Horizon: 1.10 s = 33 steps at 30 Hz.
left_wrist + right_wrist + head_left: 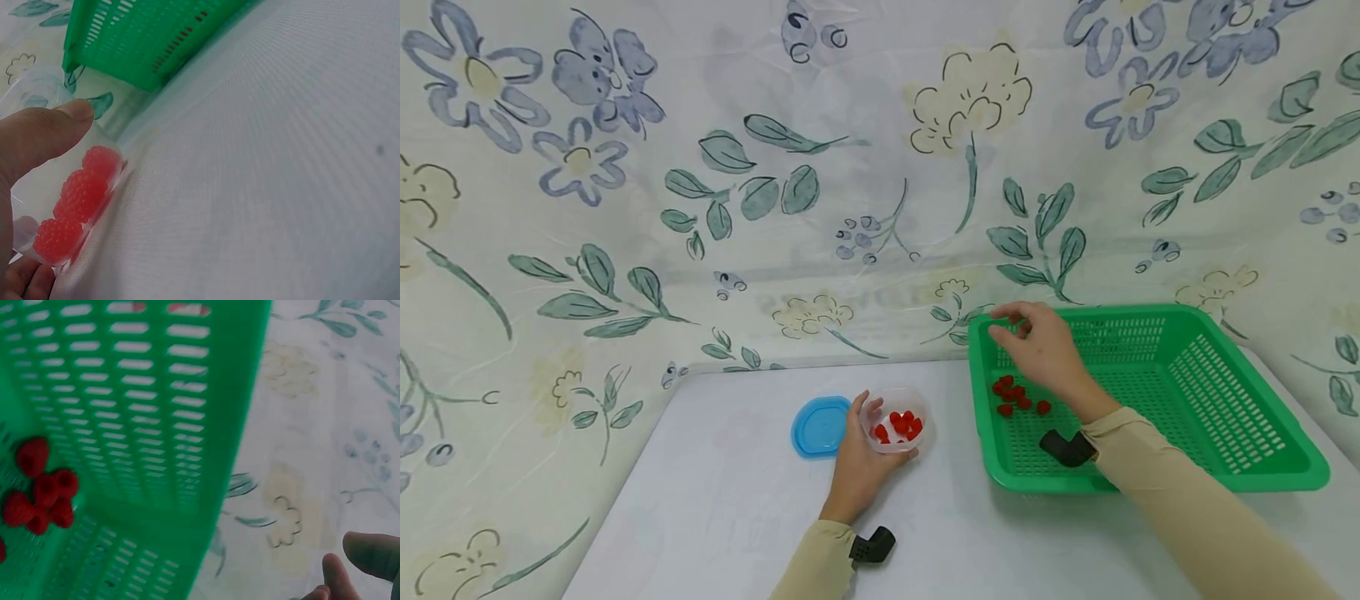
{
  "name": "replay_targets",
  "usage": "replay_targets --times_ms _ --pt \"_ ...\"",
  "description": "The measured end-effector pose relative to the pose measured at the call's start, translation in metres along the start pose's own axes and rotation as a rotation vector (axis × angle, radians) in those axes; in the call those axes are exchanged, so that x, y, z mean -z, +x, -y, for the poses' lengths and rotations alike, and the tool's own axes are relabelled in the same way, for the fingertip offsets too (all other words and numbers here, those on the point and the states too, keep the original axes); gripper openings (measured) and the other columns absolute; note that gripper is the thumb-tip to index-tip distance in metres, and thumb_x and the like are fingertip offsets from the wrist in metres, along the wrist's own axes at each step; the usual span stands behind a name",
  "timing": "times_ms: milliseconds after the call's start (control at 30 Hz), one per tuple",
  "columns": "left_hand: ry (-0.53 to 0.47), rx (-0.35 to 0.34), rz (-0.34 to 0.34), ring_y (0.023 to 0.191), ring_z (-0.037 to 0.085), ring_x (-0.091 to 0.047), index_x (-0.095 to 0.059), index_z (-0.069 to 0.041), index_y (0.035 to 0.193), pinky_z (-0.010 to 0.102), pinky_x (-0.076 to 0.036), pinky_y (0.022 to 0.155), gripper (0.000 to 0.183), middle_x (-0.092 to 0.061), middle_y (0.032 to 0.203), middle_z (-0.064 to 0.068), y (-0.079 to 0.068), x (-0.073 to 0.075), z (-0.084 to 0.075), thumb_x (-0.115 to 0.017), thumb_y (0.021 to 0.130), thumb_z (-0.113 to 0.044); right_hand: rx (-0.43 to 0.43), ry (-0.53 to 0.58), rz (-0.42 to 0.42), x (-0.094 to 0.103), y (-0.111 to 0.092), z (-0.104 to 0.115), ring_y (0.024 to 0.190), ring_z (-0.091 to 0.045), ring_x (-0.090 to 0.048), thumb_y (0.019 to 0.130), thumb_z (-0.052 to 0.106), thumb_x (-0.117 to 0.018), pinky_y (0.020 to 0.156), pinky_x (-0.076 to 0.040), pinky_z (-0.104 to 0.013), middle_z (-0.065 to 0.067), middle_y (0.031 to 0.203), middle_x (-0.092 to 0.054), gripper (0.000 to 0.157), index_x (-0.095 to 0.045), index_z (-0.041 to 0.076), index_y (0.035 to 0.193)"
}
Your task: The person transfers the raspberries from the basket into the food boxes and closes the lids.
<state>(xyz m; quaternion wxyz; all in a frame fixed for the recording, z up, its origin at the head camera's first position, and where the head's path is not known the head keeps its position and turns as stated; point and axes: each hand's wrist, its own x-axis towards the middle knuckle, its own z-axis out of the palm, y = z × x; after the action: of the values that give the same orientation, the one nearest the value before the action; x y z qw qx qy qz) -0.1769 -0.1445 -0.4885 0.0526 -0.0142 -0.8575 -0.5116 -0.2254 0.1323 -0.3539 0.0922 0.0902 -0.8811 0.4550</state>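
Observation:
My left hand (859,462) grips a clear plastic tub (891,396) on the table, fingers on its left side and thumb along the front. Several red raspberries (82,194) lie in the bottom of this tub. My right hand (1037,346) hovers over the back left corner of a green perforated basket (988,450), its fingers loosely bent. In the right wrist view, the thumb (375,553) and fingertips stand apart with nothing between them. Below that hand, several more raspberries (44,494) are grouped on the basket floor by its left wall.
A blue round lid (820,427) lies on the white table (715,483), just left of the tub. The green basket takes up the right side. Behind the table hangs a flower-printed cloth (865,275). Each wrist bears a small black device (874,546).

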Motion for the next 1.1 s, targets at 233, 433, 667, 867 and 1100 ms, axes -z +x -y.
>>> replay_targets --times_ms 233,433,667,867,1100 --pt "-0.007 0.006 0.001 0.139 0.030 -0.043 -0.026 -0.019 0.155 0.052 -0.047 0.104 0.105 -0.048 0.150 0.002 -0.001 -0.001 0.000 -0.092 0.072 -0.018 -0.079 0.001 0.097 0.005 0.008 -0.020 0.089 -0.028 -0.048 0.102 0.023 -0.061 0.067 -0.041 -0.038 -0.018 0.121 -0.055 0.034 -0.063 0.003 0.128" --pt "-0.005 0.001 0.000 0.139 0.030 -0.043 -0.026 -0.019 0.155 0.052 -0.047 0.104 0.106 -0.048 0.150 0.001 0.000 0.000 0.000 -0.092 0.072 -0.018 -0.133 0.005 0.171 0.007 0.014 -0.031 0.108 -0.035 -0.053 0.102 0.024 -0.060 0.074 -0.049 -0.041 -0.022 0.130 -0.054 0.037 -0.062 0.003 0.131" --pt "-0.003 0.001 0.000 0.139 0.029 -0.043 -0.025 -0.019 0.155 0.053 -0.047 0.104 0.106 -0.048 0.150 0.000 0.000 0.000 0.000 -0.092 0.073 -0.020 -0.161 0.032 0.265 0.003 0.014 -0.045 0.119 -0.040 -0.050 0.102 0.022 -0.058 0.087 -0.050 -0.049 -0.026 0.134 -0.052 0.038 -0.060 -0.001 0.133" --pt "-0.010 0.008 0.007 0.140 0.029 -0.042 -0.025 -0.018 0.156 0.053 -0.046 0.105 0.106 -0.048 0.151 0.001 -0.001 0.000 -0.001 -0.091 0.073 -0.019 -0.216 0.072 0.353 0.002 0.019 -0.059 0.128 -0.045 -0.046 0.103 0.022 -0.057 0.100 -0.046 -0.055 -0.029 0.141 -0.048 0.041 -0.057 -0.003 0.136" --pt "-0.010 -0.005 0.007 0.139 0.029 -0.042 -0.025 -0.017 0.156 0.053 -0.046 0.105 0.106 -0.048 0.150 0.001 -0.001 0.001 -0.002 -0.091 0.073 -0.020 -0.275 0.094 0.448 0.002 0.021 -0.072 0.133 -0.049 -0.042 0.103 0.019 -0.056 0.107 -0.040 -0.059 -0.030 0.145 -0.045 0.041 -0.055 -0.005 0.137"
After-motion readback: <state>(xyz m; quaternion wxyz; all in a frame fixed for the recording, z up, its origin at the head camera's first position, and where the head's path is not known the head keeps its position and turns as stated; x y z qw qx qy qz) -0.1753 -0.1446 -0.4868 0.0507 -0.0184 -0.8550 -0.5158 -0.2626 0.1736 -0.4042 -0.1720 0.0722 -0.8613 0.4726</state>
